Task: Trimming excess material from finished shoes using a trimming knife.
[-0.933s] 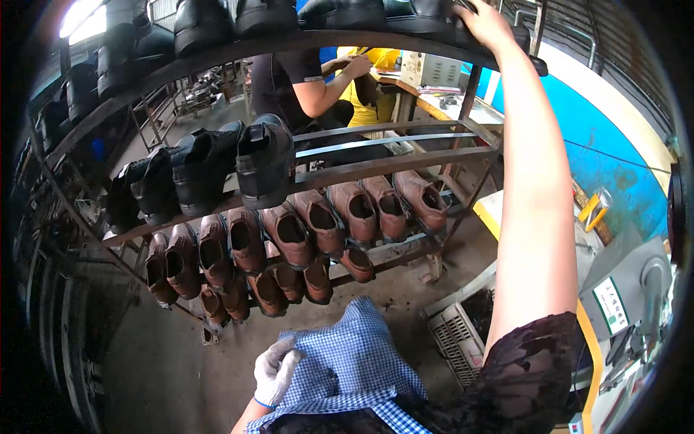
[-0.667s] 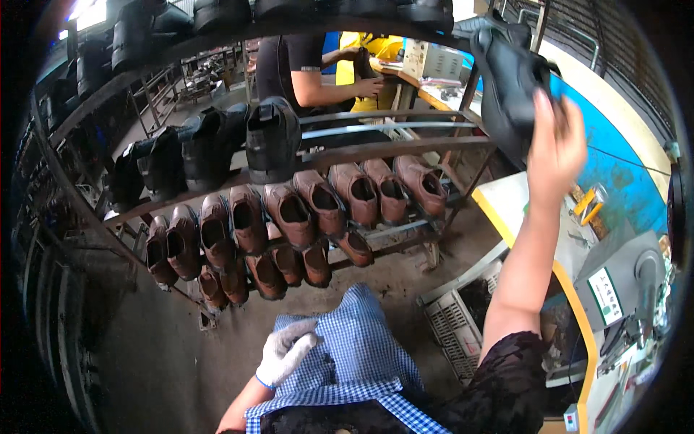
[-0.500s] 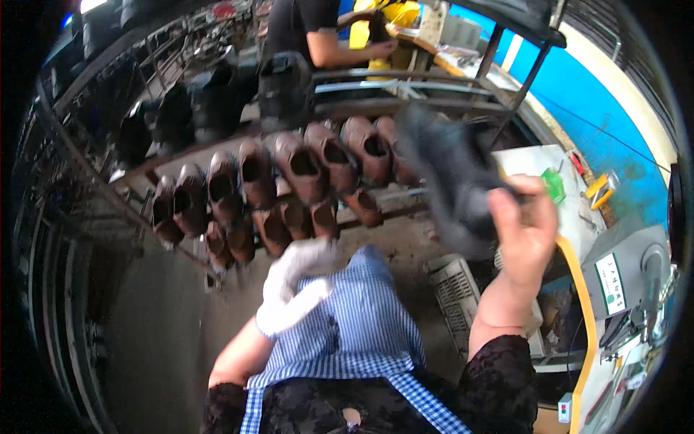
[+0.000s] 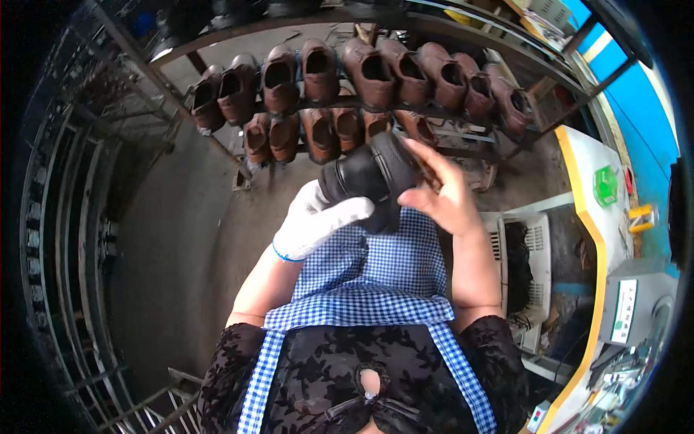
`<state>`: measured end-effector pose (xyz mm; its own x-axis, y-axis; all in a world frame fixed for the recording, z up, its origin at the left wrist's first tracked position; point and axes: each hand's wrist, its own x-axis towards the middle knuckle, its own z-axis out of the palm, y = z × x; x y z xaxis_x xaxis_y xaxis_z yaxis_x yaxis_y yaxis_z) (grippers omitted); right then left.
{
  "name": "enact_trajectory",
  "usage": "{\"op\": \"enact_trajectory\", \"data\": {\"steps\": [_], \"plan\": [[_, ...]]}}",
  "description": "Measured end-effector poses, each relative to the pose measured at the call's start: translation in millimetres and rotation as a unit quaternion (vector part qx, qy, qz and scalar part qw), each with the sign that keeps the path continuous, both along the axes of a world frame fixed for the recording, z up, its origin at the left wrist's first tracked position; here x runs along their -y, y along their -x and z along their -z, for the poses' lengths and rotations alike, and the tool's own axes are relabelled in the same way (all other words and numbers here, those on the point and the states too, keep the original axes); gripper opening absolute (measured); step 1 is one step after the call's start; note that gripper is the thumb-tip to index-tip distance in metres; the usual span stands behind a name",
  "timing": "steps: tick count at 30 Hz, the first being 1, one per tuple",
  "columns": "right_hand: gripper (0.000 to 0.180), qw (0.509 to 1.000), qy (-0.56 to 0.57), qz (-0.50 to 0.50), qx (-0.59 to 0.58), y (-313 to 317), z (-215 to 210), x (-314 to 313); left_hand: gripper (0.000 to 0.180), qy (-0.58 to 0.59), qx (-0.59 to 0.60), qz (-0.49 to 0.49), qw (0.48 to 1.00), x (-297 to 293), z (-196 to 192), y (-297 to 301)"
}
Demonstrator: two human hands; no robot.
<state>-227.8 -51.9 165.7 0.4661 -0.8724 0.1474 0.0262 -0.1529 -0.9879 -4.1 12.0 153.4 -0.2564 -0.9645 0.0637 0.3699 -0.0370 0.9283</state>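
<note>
A black shoe (image 4: 361, 176) is held in front of my apron, lying sideways between my two hands. My left hand (image 4: 316, 220), in a white knit glove with a blue cuff edge, grips its left end with the thumb across the near side. My bare right hand (image 4: 442, 189) is closed round the right end, by the dark sole; slight blur softens the fingers. Just beyond the shoe, several brown leather shoes (image 4: 370, 69) stand in a row on a metal rack, and a lower row of brown shoes (image 4: 319, 134) sits beneath them.
The rack's dark rail (image 4: 303, 30) crosses above the brown shoes, with dark shoes on it. To the right are a white plastic crate (image 4: 538, 264) and a yellow-edged worktable (image 4: 578, 170), bearing a green container (image 4: 606, 185) and a grey machine (image 4: 636, 300). Metal frames (image 4: 61, 239) line the left.
The black shoe has come down and left from the raised right hand to in front of my apron. My left hand has taken hold of it. The view has tilted down; the other person is out of sight.
</note>
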Motion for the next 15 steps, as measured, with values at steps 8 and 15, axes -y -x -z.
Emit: {"op": "enact_trajectory", "data": {"steps": [8,15], "plan": [[0.034,0.937,0.324,0.034,-0.127,-12.4,-16.5,-4.1,0.047,-0.027,0.010,-0.015,0.999,-6.2,4.0,-3.7],[0.029,0.730,0.607,-0.009,-0.313,-21.8,-54.6,-12.9,0.025,0.185,0.251,-0.131,0.941,-14.3,-0.4,2.7]]}}
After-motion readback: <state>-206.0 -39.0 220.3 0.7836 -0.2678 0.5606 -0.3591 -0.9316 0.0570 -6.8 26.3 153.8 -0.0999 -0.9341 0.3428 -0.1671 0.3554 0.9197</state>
